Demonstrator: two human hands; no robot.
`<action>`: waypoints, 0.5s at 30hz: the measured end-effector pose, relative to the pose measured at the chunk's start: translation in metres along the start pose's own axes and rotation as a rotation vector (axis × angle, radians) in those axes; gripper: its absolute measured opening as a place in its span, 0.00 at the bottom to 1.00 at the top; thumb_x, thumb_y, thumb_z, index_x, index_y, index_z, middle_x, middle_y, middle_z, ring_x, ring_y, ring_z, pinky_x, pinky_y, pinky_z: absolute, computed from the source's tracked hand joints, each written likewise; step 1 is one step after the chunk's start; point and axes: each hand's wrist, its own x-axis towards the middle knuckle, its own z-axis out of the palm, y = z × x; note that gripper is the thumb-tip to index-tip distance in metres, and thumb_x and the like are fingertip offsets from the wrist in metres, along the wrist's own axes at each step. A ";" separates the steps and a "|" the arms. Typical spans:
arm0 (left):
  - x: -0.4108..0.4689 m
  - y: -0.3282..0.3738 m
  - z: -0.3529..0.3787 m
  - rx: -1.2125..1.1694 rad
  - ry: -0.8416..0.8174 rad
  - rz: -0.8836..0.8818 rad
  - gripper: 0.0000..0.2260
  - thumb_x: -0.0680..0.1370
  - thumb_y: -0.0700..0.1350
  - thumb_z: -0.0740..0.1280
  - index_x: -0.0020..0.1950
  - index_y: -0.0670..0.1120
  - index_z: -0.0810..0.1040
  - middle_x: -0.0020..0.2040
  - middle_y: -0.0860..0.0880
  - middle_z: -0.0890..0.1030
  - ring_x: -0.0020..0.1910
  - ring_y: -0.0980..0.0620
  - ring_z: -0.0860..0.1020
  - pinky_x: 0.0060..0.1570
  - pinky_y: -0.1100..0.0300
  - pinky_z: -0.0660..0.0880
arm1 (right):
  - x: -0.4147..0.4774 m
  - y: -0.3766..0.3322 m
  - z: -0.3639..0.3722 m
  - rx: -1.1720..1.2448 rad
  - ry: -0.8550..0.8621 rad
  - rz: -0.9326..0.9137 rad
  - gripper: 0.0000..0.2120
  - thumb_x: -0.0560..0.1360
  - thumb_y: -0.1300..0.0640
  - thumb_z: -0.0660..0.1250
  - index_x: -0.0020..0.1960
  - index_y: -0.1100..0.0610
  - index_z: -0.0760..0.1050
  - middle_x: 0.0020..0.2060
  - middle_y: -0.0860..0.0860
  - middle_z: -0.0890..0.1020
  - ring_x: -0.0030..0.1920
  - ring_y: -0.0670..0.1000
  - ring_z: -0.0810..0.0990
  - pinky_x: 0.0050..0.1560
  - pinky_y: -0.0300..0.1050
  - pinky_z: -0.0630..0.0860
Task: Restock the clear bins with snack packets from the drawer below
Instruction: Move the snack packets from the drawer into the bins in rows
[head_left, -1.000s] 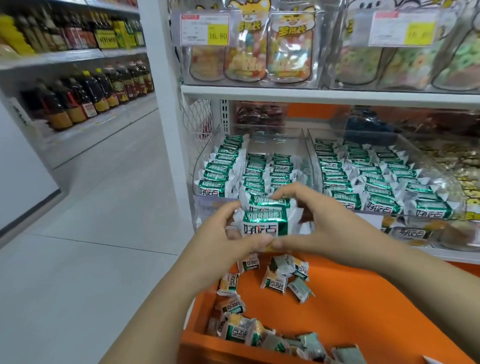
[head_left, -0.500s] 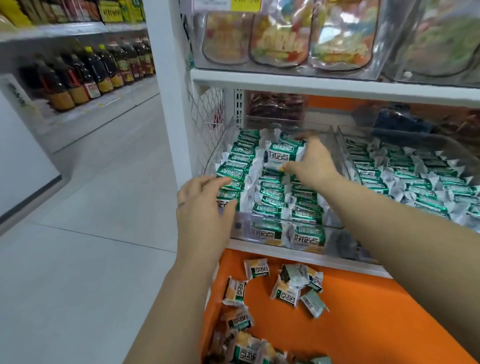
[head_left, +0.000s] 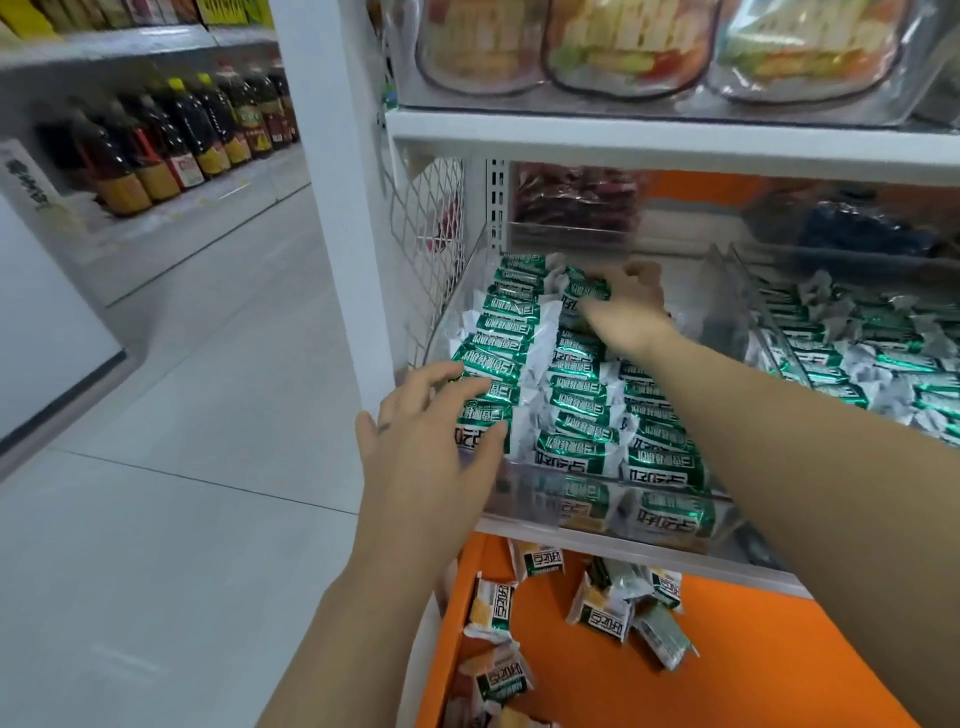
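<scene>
A clear bin (head_left: 613, 512) on the lower shelf holds rows of green-and-white snack packets (head_left: 582, 410). My right hand (head_left: 628, 306) reaches to the back of the middle row and is shut on a small stack of packets (head_left: 584, 291) resting there. My left hand (head_left: 431, 447) lies open on the front packets of the left row, at the bin's front left corner. Below the shelf, the orange drawer (head_left: 727, 670) is pulled out with several loose packets (head_left: 602, 608) scattered in it.
A second clear bin (head_left: 769, 338) of the same packets stands to the right. A white upright post (head_left: 332, 182) and a wire mesh panel (head_left: 431, 239) border the left bin. Bagged sweets fill the shelf above. Dark bottles (head_left: 171, 140) line a shelf across the aisle.
My right hand carried the stack from above the drawer to the back of the bin's middle row. My left hand let go and settled on the front left packets. The view moved closer.
</scene>
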 end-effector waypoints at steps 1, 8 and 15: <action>0.000 0.000 0.000 0.002 -0.002 -0.005 0.16 0.77 0.52 0.65 0.65 0.57 0.75 0.66 0.58 0.69 0.66 0.56 0.66 0.72 0.41 0.53 | 0.000 -0.001 0.000 -0.007 0.022 -0.013 0.21 0.77 0.59 0.60 0.69 0.52 0.66 0.68 0.56 0.59 0.55 0.58 0.75 0.55 0.52 0.75; 0.001 -0.001 -0.001 -0.015 -0.006 0.007 0.16 0.77 0.53 0.65 0.65 0.57 0.75 0.66 0.59 0.69 0.67 0.57 0.66 0.73 0.40 0.49 | 0.006 0.006 0.011 -0.158 0.154 -0.138 0.13 0.80 0.62 0.57 0.60 0.52 0.74 0.72 0.55 0.62 0.58 0.56 0.75 0.49 0.43 0.72; 0.001 -0.003 0.000 -0.008 0.004 0.018 0.16 0.77 0.53 0.65 0.64 0.56 0.75 0.66 0.58 0.70 0.66 0.55 0.67 0.72 0.38 0.51 | -0.006 0.013 0.013 -0.338 0.187 -0.185 0.23 0.74 0.62 0.62 0.67 0.47 0.72 0.73 0.56 0.60 0.71 0.60 0.59 0.66 0.54 0.66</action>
